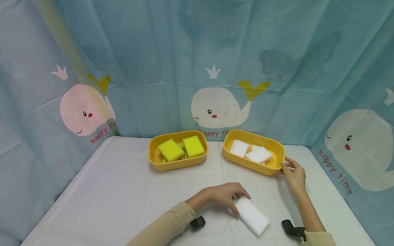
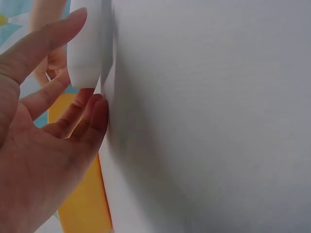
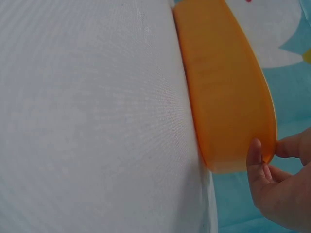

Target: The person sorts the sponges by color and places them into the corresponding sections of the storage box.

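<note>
In the head view my left hand (image 1: 226, 196) holds one end of a white sponge block (image 1: 253, 217) at the front of the table, thumb on one side and fingers at the other. The left wrist view shows the thumb and fingertips around the end of that white sponge (image 2: 85, 58). My right hand (image 1: 294, 174) pinches the right end of a yellow tray (image 1: 278, 150) at its rim. White sponges (image 1: 259, 154) lie inside that tray. In the right wrist view the thumb presses the tray's outer wall (image 3: 218, 97), with fingers over the rim.
A second yellow tray (image 1: 176, 166), holding several yellow-green sponges (image 1: 171, 150), stands to the left at the back. A white cloth covers the table (image 1: 107, 198). Behind it hangs a blue curtain (image 1: 154, 68) with whale prints.
</note>
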`<control>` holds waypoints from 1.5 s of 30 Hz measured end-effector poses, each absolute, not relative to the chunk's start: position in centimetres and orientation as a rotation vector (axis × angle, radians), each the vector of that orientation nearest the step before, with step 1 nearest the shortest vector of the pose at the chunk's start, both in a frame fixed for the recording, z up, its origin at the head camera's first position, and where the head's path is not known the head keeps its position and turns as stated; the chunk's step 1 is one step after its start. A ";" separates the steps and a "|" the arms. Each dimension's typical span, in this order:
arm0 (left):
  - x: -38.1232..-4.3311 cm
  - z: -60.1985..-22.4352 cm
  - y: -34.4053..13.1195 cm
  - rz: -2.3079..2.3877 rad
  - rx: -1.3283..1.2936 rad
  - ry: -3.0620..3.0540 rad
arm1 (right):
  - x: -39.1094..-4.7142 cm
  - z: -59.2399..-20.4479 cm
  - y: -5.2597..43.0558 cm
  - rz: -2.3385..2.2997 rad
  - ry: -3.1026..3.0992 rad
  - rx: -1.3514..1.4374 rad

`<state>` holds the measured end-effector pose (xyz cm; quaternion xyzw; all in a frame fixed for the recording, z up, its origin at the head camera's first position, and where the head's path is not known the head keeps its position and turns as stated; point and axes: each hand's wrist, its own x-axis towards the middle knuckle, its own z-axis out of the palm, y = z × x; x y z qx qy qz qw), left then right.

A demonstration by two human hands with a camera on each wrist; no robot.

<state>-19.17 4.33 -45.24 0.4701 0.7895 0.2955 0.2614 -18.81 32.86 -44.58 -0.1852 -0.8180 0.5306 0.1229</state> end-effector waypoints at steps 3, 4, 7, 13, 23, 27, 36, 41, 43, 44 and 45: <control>-19.2 -45.0 4.3 0.821 1.238 2.145 | -18.8 -44.6 32.8 1.550 -2.387 -0.539; -19.2 -44.9 4.3 0.828 1.227 2.147 | -18.8 -44.6 32.9 1.549 -2.387 -0.538; -19.3 -44.8 4.3 0.842 1.208 2.151 | -18.8 -44.6 32.8 1.548 -2.386 -0.534; -19.7 -44.6 4.3 0.847 1.191 2.171 | -18.8 -44.5 32.8 1.533 -2.389 -0.536; -20.2 -43.6 4.4 0.888 1.156 2.205 | -18.8 -44.6 32.8 1.510 -2.390 -0.528; -20.3 -42.9 4.6 0.895 1.141 2.232 | -18.8 -44.7 32.9 1.495 -2.387 -0.517; -21.1 -42.1 4.7 0.907 1.101 2.247 | -18.8 -44.8 32.9 1.518 -2.378 -0.500; -21.5 -41.7 4.7 0.931 1.118 2.250 | -18.8 -44.9 33.0 1.507 -2.385 -0.508; -21.7 -41.5 4.7 0.949 1.119 2.249 | -18.8 -44.9 33.0 1.505 -2.389 -0.517; -21.8 -41.5 4.7 0.957 1.119 2.249 | -18.8 -44.9 33.0 1.503 -2.389 -0.516; -21.8 -41.5 4.6 0.960 1.123 2.251 | -18.8 -44.9 33.0 1.505 -2.388 -0.516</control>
